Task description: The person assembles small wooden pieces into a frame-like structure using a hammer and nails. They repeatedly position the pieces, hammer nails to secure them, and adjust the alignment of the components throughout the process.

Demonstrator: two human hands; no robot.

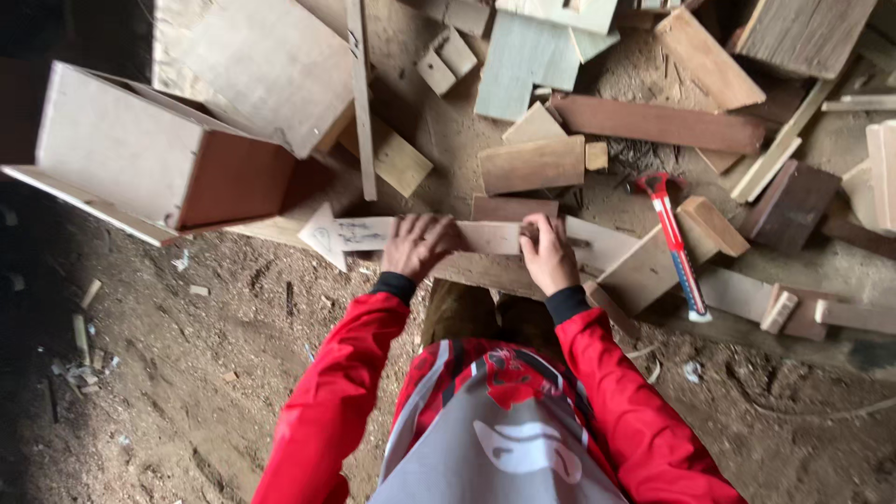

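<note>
Head view: both hands lay on a long wooden strip across the scrap pile. Left hand pressed flat, fingers spread; right hand curled over its near edge. Offcuts crowded the far side; open sawdust floor lay nearer left. Red-handled hammer sat right. Strip's right end was hard to make out.
</note>
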